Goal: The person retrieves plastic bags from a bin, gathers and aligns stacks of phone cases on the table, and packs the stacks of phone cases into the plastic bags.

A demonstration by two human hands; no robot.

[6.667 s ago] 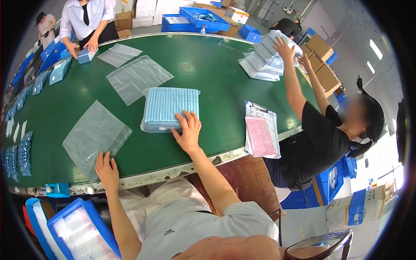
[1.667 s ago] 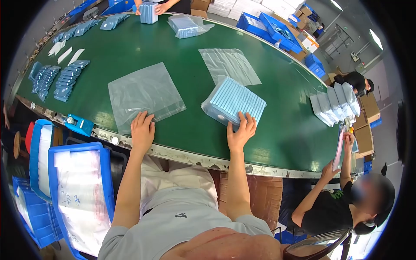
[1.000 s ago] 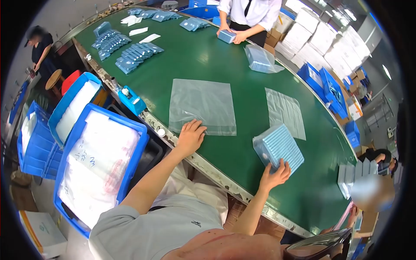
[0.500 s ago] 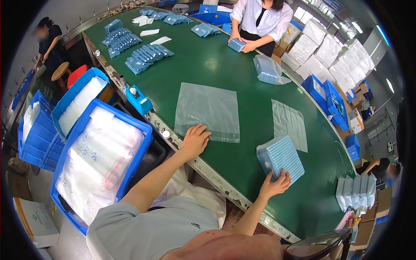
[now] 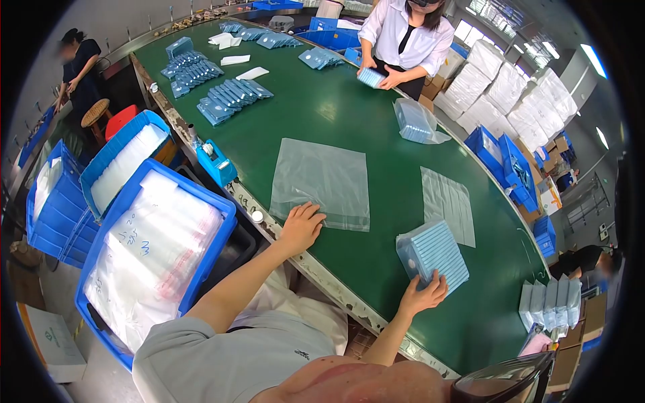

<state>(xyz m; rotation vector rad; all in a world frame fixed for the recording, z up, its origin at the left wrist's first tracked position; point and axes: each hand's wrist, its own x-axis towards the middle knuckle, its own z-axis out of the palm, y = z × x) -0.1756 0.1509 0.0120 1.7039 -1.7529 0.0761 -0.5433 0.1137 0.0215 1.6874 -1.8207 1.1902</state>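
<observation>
A block of slim light-blue packets (image 5: 433,256) lay on the green counter (image 5: 366,282), just beyond the right hand (image 5: 424,294); thumb and half-curled fingers touched its near side, whether gripping could not be told. Past the block lay a flat clear sheet (image 5: 448,201). The left hand (image 5: 301,227), open, fingers loosely spread, rested on a clear bag's (image 5: 322,178) near edge. Green surface stretched between the hands and right of the right hand. The counter's worn rim (image 5: 349,302) passed under the left wrist; left of it sat a blue bin (image 5: 226,213).
</observation>
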